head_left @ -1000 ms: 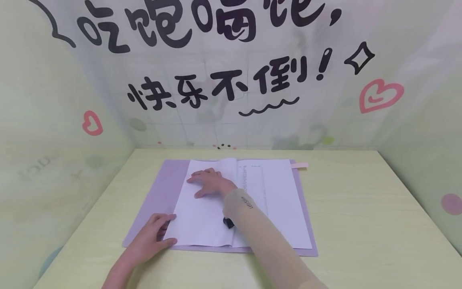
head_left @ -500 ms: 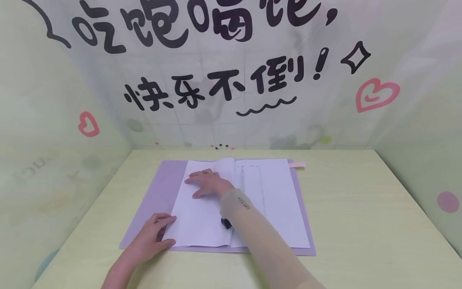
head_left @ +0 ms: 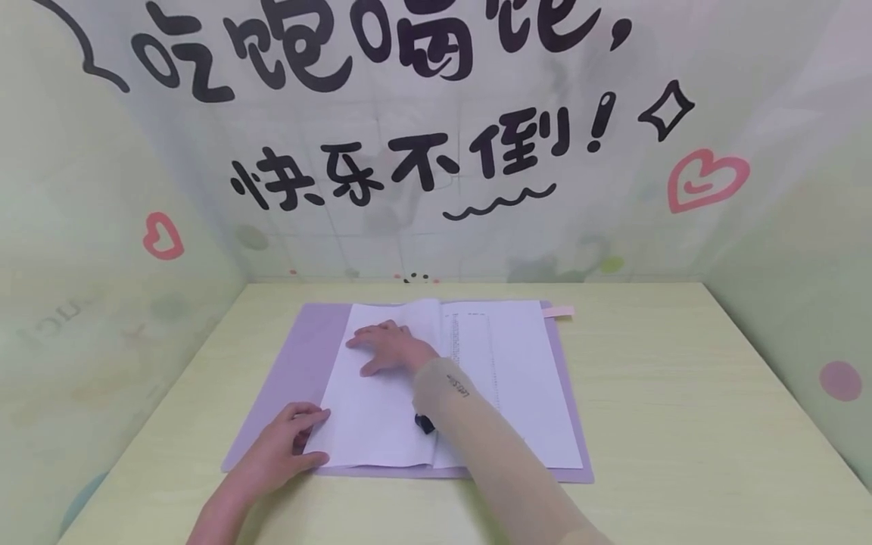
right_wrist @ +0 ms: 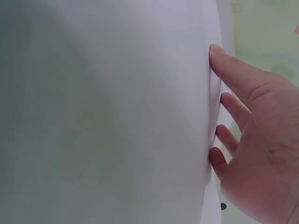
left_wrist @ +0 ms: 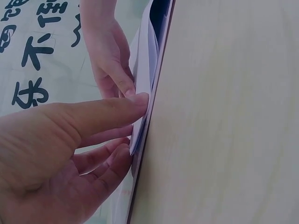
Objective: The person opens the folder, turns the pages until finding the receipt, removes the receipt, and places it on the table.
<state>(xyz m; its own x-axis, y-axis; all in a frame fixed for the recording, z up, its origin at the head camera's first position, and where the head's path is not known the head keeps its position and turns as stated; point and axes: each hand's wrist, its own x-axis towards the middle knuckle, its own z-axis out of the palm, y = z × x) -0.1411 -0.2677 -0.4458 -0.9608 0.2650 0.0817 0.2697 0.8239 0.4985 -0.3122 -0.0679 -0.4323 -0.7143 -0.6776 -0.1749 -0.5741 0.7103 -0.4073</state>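
Note:
An open purple folder (head_left: 300, 356) lies on the table with white sheets in it. The left-hand page (head_left: 381, 431) is blank; the right-hand page (head_left: 524, 378) bears faint print in a column. My right hand (head_left: 388, 348) rests on the upper part of the left page with fingers spread; in the right wrist view its fingertips (right_wrist: 227, 140) touch the paper. My left hand (head_left: 286, 446) is at the near left corner of that page. In the left wrist view its thumb (left_wrist: 112, 114) touches the near edge and its other fingers lie along the left edge.
A pink tab (head_left: 560, 312) sticks out at the folder's upper right. A small black object (head_left: 425, 424) shows beside the right sleeve (head_left: 490, 446). The light wood table (head_left: 695, 401) is walled by a printed curtain (head_left: 381, 227) at the back and sides.
The whole head view has shifted slightly, so everything sits a little further left. Both hands keep their places on the page.

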